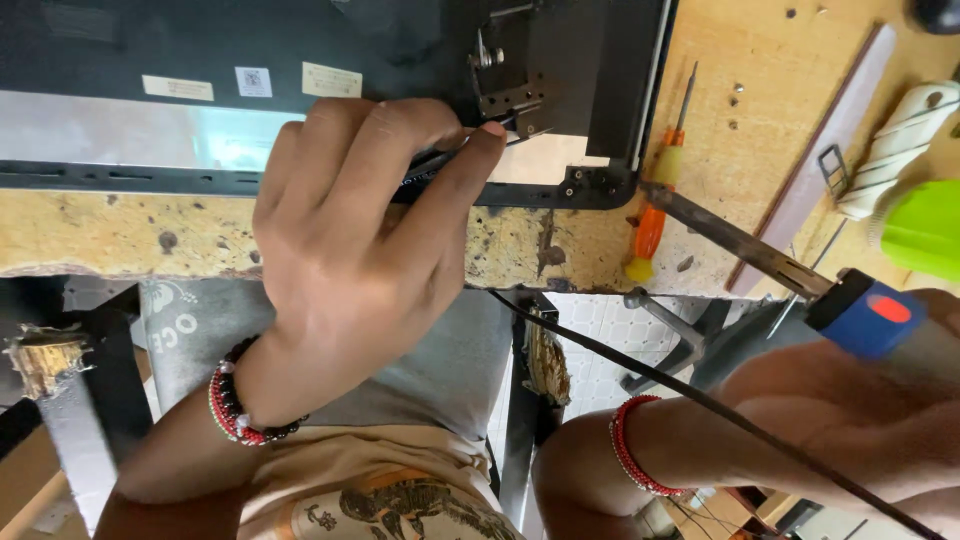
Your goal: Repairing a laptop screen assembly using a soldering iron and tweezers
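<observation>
The left hand [350,240] is curled tight, thumb and fingertips pinching a thin dark strip [425,168] that lies along the near edge of an opened laptop panel [300,60]. The panel sits just beyond the knuckles, its black frame running level with the front edge of the worn wooden bench [130,240], which passes directly under the hand. Ahead of the thumb tip stands a metal hinge bracket [510,90], close to the panel's corner.

The right hand [880,400] is low and well off to the side, near the body, gripping a blue-handled soldering iron [865,315]. Its long dark shaft [725,235] slants up toward the panel's corner, the tip just beside the frame. A black cord [700,400] trails back across the right wrist.

Between the two hands, beyond the shaft, an orange and yellow screwdriver [655,200] lies on the bench. Farther out from the right hand are a wooden slat [820,150] and a green object [925,230], so free bench there is narrow
</observation>
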